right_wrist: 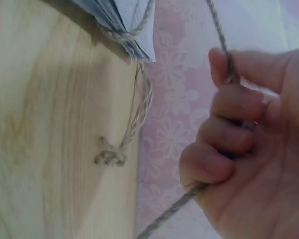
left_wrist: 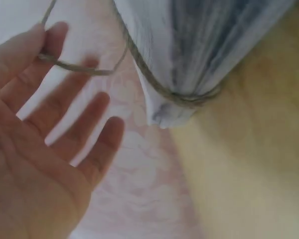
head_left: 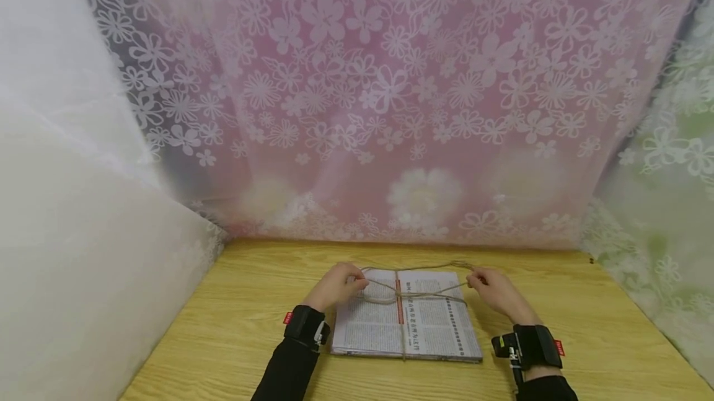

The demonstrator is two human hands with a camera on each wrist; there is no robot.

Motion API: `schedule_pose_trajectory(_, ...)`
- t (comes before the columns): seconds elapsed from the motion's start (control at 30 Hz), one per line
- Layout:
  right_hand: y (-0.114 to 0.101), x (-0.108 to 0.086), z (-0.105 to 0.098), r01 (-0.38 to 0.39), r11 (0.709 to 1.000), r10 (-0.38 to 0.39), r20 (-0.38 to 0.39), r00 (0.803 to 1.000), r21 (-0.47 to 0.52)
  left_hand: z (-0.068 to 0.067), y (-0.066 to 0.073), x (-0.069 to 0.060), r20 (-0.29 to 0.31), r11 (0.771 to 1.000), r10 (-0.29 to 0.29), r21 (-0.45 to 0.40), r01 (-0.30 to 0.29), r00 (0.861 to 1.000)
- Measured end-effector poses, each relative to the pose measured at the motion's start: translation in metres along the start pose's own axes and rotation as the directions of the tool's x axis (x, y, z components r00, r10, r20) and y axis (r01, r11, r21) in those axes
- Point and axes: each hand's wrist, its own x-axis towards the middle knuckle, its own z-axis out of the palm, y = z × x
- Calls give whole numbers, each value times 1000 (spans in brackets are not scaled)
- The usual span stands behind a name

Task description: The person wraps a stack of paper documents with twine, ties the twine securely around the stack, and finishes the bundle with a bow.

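Newspaper stack (head_left: 440,330) lies flat on the table (head_left: 251,308), btwn the two hands, w/ string (head_left: 429,295) round it both ways, crossing approx. mid-top. L hand (head_left: 333,286) pinches string btwn thumb & index, other fingers spread; R hand (head_left: 498,294) has its fingers curled round string, thumb & index nipping it. Hands sit apart, one each side, prob. to keep tension on the crossing; stack lies flat prob. b/c that steadies it. A bunched string end (right_wrist: 109,154), seemingly knotted, rests on the table off the stack's far R corner. Stack's near edge runs roughly L–R, its sides away from the person; can't tell which is the long axis b/c of the slant. Held string runs mainly L–R.
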Motion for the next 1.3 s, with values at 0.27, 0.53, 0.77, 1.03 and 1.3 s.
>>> schedule_pose_trajectory(0.27, 3, 1, 1, -42, 999, 42, 8, 999, 9, -15, -21, -9, -88, 989, -51, -143, 38, 995)
schedule_pose_trajectory(0.53, 11, -3, -2, -40, 999, 39, 39, 998, 14, -32, -39, -21, -111, 992, -123, -11, 123, 986)
schedule_pose_trajectory(0.77, 20, -6, 0, -17, 999, 18, 7, 1000, -50, -43, -59, -34, -40, 980, -196, 15, 197, 980)
schedule_pose_trajectory(1.03, 0, -4, 9, 0, 998, -7, 104, 995, 60, -43, -65, -40, 35, 962, -274, 8, 274, 961)
schedule_pose_trajectory(1.3, -6, -1, 12, 10, 999, -15, 162, 987, 34, -27, -50, -31, 118, 980, -185, -54, 192, 976)
